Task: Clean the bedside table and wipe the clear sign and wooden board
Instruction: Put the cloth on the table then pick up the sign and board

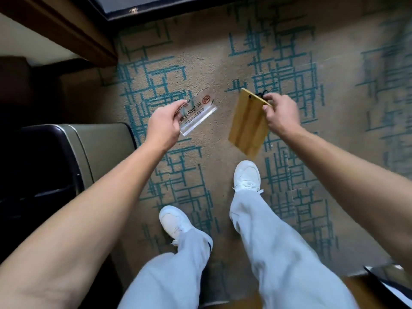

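Both forearms are extended over the carpet [200,52] — the clear sign [198,111], at 11 o'clock, pinched by the left hand [163,126], the wooden board [248,121], at 1 o'clock, hung from the right hand [281,113] — seemingly carried off so the table can be cleaned.

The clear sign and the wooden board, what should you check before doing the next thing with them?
1. Left hand holds the clear sign firmly: ok.
2. Right hand pinches the wooden board at its top corner: ok.
3. Sign and board apart, not bumping: ok.
4. Wiping cloth ready: not ok, none in view.
5. Bedside table in view to put them on: cannot tell.
6. Carpet ahead free of things to trip on: ok.
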The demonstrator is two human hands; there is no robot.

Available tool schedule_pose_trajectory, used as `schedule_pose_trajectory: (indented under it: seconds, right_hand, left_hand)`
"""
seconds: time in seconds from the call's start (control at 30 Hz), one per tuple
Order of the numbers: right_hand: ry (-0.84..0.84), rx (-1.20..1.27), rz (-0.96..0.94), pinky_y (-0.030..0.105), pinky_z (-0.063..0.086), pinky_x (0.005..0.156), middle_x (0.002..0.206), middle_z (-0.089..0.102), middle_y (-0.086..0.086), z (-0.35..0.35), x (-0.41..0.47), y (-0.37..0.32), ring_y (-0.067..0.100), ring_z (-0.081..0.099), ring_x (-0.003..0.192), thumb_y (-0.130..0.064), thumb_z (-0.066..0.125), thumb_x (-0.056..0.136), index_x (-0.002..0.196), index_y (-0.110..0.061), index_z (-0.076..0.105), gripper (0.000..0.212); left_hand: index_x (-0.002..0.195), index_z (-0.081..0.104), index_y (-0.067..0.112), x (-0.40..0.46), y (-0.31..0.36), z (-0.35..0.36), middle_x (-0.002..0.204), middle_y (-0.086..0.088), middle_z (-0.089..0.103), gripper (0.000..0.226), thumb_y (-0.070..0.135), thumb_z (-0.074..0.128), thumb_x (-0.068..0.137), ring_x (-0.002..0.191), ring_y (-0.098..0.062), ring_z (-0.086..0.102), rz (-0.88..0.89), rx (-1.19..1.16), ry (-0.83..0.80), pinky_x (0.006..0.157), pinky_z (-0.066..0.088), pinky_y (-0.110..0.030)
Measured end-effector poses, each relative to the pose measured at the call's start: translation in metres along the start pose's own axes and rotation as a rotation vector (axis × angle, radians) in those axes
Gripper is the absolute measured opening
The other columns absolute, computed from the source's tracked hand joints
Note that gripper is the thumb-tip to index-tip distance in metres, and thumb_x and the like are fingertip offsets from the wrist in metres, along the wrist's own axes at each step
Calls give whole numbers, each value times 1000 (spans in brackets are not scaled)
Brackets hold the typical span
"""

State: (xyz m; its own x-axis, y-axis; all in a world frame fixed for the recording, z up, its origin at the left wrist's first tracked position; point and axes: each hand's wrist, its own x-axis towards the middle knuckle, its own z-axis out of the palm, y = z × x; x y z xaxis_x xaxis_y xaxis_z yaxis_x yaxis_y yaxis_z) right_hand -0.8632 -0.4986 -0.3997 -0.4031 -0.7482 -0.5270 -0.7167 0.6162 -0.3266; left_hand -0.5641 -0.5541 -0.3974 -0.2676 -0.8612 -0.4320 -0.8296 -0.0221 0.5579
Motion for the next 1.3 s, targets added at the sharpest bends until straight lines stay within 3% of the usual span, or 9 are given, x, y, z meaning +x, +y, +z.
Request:
schedule_pose_trajectory:
  seconds: [0.2, 0.37, 0.53, 0.63, 0.73, 0.9, 1.07, 1.2, 1.3]
  right_hand:
    - [92, -16, -245, 38, 46, 93, 115, 63, 16, -129, -67, -74, 33, 61, 109, -25, 58, 98, 129, -22, 65, 33]
    - [172, 16, -521, 42, 49, 85, 102, 58, 17, -221, -141, -158, 35, 58, 97, -20, 57, 92, 123, -19, 69, 34]
    - [135, 55, -765, 26, 41, 80, 102, 58, 12, -283, -214, -254, 23, 57, 93, -11, 61, 93, 123, -17, 70, 32]
    - [66, 88, -949, 25, 42, 80, 100, 57, 7, -304, -250, -315, 20, 57, 90, -12, 63, 96, 122, -14, 69, 27]
    - [-47, 112, -1105, 20, 43, 80, 100, 60, 5, -299, -292, -379, 13, 56, 89, -16, 62, 98, 122, -13, 70, 25]
    - [-257, 29, -1333, 3, 36, 74, 97, 61, 5, -265, -359, -468, 6, 53, 83, -24, 56, 98, 123, -13, 70, 31]
    - [-500, -90, -1545, 14, 40, 80, 104, 65, 4, -200, -454, -545, 13, 59, 94, -28, 55, 95, 126, -20, 68, 35]
    - [-649, -157, -1653, -1, 34, 84, 113, 60, -4, -142, -535, -573, 1, 54, 102, -26, 53, 94, 130, -18, 66, 39]
    - [-767, -226, -1669, 5, 38, 88, 120, 59, -6, -92, -586, -585, 0, 55, 108, -22, 55, 100, 133, -20, 64, 34]
  left_hand:
    - [132, 65, 16, -51, 53, -134, 118, -17, 72, 42, 16, 50, 93, 106, -40, 62, 67, -2, 90, 94, 49, -45]
    - [130, 66, 15, -122, 78, -255, 111, -17, 71, 41, 19, 48, 93, 102, -38, 60, 28, -49, 255, 93, 48, -44]
    - [125, 68, 15, -223, 81, -363, 110, -9, 73, 35, 11, 53, 94, 99, -32, 61, -36, -112, 475, 90, 42, -30]
    - [124, 69, 13, -295, 65, -416, 110, -9, 73, 34, 8, 55, 94, 98, -31, 62, -134, -122, 618, 91, 41, -26]
    - [124, 69, 13, -380, 46, -450, 117, -8, 72, 33, 11, 53, 95, 105, -29, 65, -256, -178, 751, 99, 50, -35]
    - [130, 64, 26, -522, 19, -434, 129, 3, 65, 30, 17, 51, 104, 116, -11, 61, -609, -350, 895, 84, 44, -10]
    - [124, 64, 35, -662, -10, -391, 127, 6, 66, 27, 22, 51, 104, 114, -12, 62, -863, -444, 1088, 90, 52, -24]
    - [102, 61, 50, -741, -23, -361, 119, 11, 65, 25, 27, 52, 104, 104, -5, 61, -974, -501, 1206, 91, 52, -32]
    - [109, 65, 44, -782, -46, -336, 116, 5, 69, 19, 29, 55, 103, 107, -18, 66, -1038, -532, 1296, 92, 54, -37]
